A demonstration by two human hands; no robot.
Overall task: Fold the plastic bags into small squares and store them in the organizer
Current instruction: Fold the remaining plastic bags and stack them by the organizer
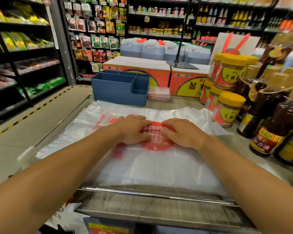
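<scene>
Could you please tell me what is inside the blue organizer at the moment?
The visible upper parts of the blue organizer's compartments show no bags; their floors are hidden by its walls.

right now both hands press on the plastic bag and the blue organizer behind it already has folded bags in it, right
Not quite. The head view shows the organizer empty. The left hand and right hand do press on the bag.
</scene>
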